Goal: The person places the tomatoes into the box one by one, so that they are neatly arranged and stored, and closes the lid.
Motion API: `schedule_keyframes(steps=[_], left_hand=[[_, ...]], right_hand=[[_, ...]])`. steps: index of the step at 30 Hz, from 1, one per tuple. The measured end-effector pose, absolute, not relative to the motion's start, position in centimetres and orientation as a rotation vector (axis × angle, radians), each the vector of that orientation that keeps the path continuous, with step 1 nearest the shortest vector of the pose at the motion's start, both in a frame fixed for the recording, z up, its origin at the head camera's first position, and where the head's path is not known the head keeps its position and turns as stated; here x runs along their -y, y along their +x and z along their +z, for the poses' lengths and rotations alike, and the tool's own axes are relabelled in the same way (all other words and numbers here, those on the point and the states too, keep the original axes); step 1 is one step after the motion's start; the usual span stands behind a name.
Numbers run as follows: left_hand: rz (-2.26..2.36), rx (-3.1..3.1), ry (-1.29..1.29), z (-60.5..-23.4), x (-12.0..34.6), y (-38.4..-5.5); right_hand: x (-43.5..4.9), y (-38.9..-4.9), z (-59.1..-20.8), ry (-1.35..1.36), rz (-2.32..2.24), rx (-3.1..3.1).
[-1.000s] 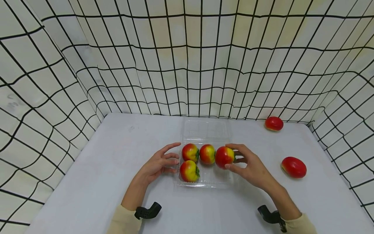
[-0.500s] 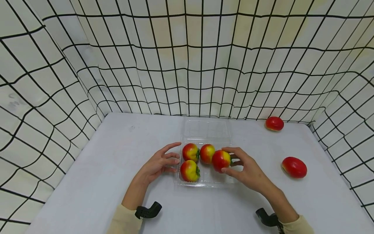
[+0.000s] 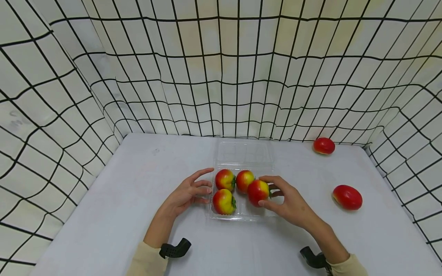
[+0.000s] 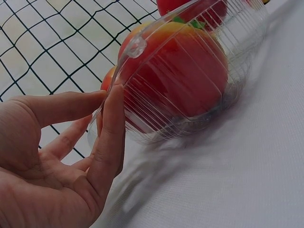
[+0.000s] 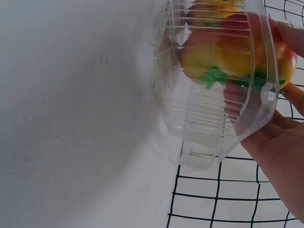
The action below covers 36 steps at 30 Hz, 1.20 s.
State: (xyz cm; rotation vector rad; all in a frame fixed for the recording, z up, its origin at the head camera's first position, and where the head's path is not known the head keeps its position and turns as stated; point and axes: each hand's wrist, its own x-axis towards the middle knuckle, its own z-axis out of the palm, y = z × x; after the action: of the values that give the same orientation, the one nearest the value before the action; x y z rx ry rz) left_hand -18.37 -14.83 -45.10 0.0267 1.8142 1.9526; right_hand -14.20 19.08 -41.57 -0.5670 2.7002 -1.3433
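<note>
Pinching a fruit [image 3: 256,193] over the near right of the clear box [image 3: 241,219] with the right hand [image 3: 292,202]; touching its left edge with a spread left hand [image 3: 183,195]. Might roll if dropped early.

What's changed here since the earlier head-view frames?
The right hand moved its held fruit left and toward the person, over the clear container. It hasn't let go. The left hand, three other fruits inside, and two red fruits at right stayed put.
</note>
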Motion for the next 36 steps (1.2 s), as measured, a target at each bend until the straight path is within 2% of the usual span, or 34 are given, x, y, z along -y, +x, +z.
schedule_keyframes(steps=[36], left_hand=[[1.944, -1.827, 0.017, -45.0, 14.8, -18.3]], right_hand=[[-16.1, -14.0, -42.5, -0.641, -1.180, -2.681]])
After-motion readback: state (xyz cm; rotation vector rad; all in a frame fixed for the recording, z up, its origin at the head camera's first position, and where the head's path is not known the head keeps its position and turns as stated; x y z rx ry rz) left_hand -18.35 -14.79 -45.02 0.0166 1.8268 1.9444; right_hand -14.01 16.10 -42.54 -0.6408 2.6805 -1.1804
